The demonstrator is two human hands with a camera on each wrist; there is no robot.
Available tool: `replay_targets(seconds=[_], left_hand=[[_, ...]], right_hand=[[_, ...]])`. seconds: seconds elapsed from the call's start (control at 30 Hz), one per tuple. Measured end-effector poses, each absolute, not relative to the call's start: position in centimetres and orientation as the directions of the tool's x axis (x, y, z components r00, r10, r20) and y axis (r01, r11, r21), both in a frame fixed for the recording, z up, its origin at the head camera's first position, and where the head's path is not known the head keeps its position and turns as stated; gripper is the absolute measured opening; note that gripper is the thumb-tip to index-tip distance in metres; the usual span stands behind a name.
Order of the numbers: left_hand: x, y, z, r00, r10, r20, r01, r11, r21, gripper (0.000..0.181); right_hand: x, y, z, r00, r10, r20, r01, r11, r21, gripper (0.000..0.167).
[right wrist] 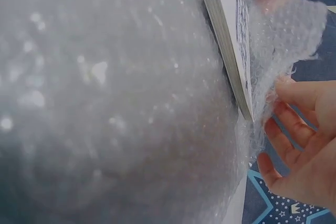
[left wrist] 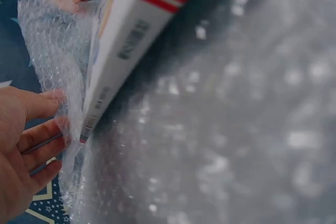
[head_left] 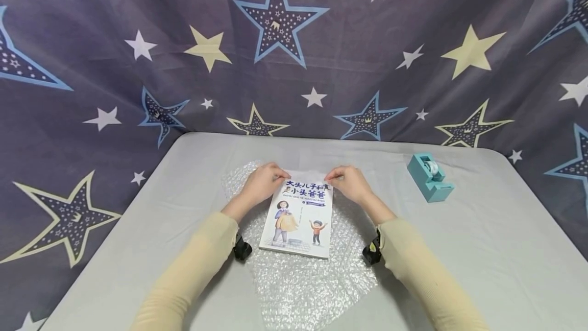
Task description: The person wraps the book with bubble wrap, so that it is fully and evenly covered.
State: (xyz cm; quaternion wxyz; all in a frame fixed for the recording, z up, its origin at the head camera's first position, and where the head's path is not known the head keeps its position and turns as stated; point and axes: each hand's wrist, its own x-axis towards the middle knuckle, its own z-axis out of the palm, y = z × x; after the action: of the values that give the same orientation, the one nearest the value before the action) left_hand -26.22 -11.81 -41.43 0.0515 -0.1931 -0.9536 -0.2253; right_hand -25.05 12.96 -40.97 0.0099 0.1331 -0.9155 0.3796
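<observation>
A white picture book (head_left: 296,223) lies face up on a sheet of bubble wrap (head_left: 312,290), its cover showing two drawn figures and Chinese lettering. At the book's far left corner my left hand (head_left: 265,182) pinches the far edge of the wrap between thumb and fingers. My right hand (head_left: 352,184) pinches the same edge near the far right corner. In the left wrist view the wrap's lifted flap (left wrist: 55,40) stands up beside the book's spine (left wrist: 126,51). The right wrist view shows the page edges (right wrist: 226,40) and the flap (right wrist: 289,30) held at both ends.
A teal tape dispenser (head_left: 429,178) with a roll of tape stands at the back right of the grey-white table (head_left: 482,259). Behind the table hangs a dark curtain (head_left: 349,29) patterned with stars. Bubble wrap also spreads left of my left hand and toward the near edge.
</observation>
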Motion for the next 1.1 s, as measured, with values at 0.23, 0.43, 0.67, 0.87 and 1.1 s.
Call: replay_targets(seconds=[0.23,0.43,0.67,0.87,1.1], left_hand=[[-26.04,-12.17,-42.07,-0.913,0.363,0.184,0.407,0.833,0.375,0.015],[-26.12,-12.37,-42.16,-0.918,0.362,0.160,0.395,0.829,0.395,0.015],[-26.05,-12.58,-42.29,-0.930,0.356,0.097,0.361,0.829,0.427,0.014],[-25.81,-12.70,-42.17,-0.930,0.359,0.079,0.355,0.823,0.443,0.012],[-25.61,-12.79,-42.08,-0.922,0.378,0.083,0.373,0.809,0.455,0.015]], right_hand=[[-24.77,13.08,-41.22,-0.960,-0.262,0.102,-0.260,0.684,-0.682,0.008],[-24.75,13.07,-41.34,-0.958,-0.280,0.067,-0.249,0.688,-0.681,0.008],[-24.60,13.15,-41.68,-0.953,-0.299,0.051,-0.259,0.712,-0.653,0.008],[-24.44,13.01,-41.64,-0.951,-0.306,0.039,-0.258,0.722,-0.642,0.008],[-24.47,13.03,-41.47,-0.950,-0.311,0.015,-0.254,0.748,-0.613,0.010]])
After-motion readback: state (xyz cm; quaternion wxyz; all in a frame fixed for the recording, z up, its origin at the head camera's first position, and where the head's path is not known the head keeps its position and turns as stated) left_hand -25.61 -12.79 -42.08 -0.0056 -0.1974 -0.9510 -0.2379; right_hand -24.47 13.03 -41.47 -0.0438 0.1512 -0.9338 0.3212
